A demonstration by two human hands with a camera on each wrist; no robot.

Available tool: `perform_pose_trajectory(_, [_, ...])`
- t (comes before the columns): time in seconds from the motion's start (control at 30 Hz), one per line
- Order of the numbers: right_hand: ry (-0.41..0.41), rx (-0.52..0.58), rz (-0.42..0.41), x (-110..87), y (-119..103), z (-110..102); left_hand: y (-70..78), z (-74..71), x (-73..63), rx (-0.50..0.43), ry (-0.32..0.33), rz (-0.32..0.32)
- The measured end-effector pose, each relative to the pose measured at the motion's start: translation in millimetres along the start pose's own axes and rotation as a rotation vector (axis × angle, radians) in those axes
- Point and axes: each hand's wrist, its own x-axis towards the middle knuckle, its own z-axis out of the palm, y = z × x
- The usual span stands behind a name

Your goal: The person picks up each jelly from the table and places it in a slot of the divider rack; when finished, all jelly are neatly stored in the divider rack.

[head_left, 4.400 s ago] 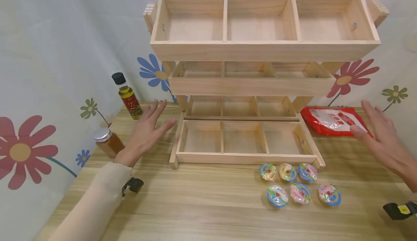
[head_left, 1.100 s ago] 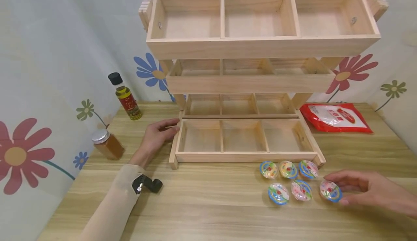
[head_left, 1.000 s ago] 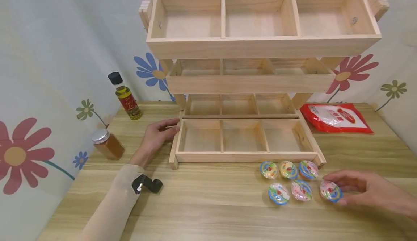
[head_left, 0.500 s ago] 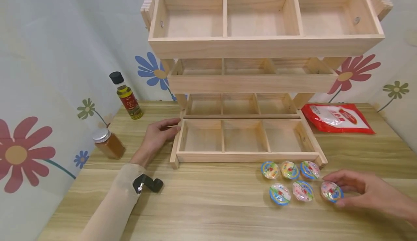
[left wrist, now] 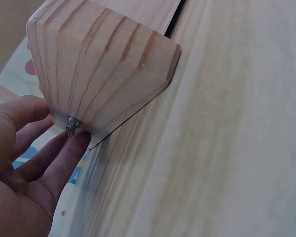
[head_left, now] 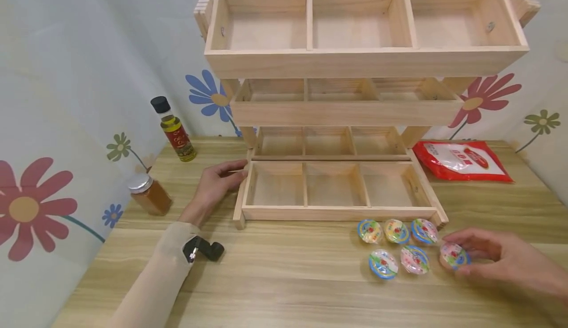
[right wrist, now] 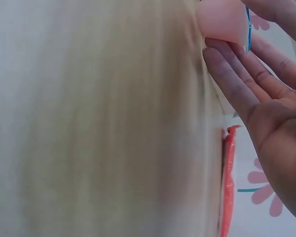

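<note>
We're watching a jelly cup (head_left: 452,255) with a pink-and-blue lid, and the right hand (head_left: 506,259) is pinching it at the near right of the counter (head_left: 288,288), thumb on one side, fingers on the other. We're not seeing for certain whether its base is clearing the wood. The hold is looking light from here, so we're fearing a slip if those fingertips are loosening on smooth plastic, or a dent if they're squeezing too hard. Just to its left, five more jelly cups (head_left: 414,260) are standing in two rows, and we're judging that a low sideways sweep would be scattering them. Behind, the wooden rack (head_left: 337,213) is looming over everything, and a clip on its front edge could be jarring the cup free. Well apart from the right, the left hand (head_left: 213,187) is touching the rack's left side, near a metal fastener (left wrist: 72,126); we're unable to tell whether it's gripping. We're reckoning an uneven push there would be skewing the rack. Farther out, a red-and-white bag (head_left: 466,163), an oil bottle (head_left: 178,138) and a lidded jar (head_left: 153,197) are sitting clear.
</note>
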Motion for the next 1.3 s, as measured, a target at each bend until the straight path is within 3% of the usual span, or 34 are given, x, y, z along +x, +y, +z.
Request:
perform_pose_trajectory(0.17, [-0.005,0.020,-0.071,3.9,-8,-9,-0.5,0.2,0.0,0.010,0.002,0.010])
perform_pose_trajectory(0.53, [0.074,-0.063,-0.048,30.1,-52,-20,-1.1,0.0,-0.8,-0.001,0.004,0.017])
perform_pose_trajectory(0.7, [0.057,-0.058,-0.057,52.8,-75,-10,-0.7,0.6,-1.1,-0.009,-0.005,0.026])
perform_pose_trajectory(0.93, [-0.003,-0.049,-0.135,87.9,-98,7,-0.9,1.6,-1.1,-0.020,-0.001,0.025])
perform_pose_trajectory(1.13, [-0.056,-0.070,-0.129,114.9,-117,19,0.1,2.1,-0.9,-0.040,0.001,0.017])
perform_pose_trajectory(1.3, [-0.050,-0.052,-0.142,136.8,-131,31,-1.1,2.1,-0.7,-0.049,0.002,0.022])
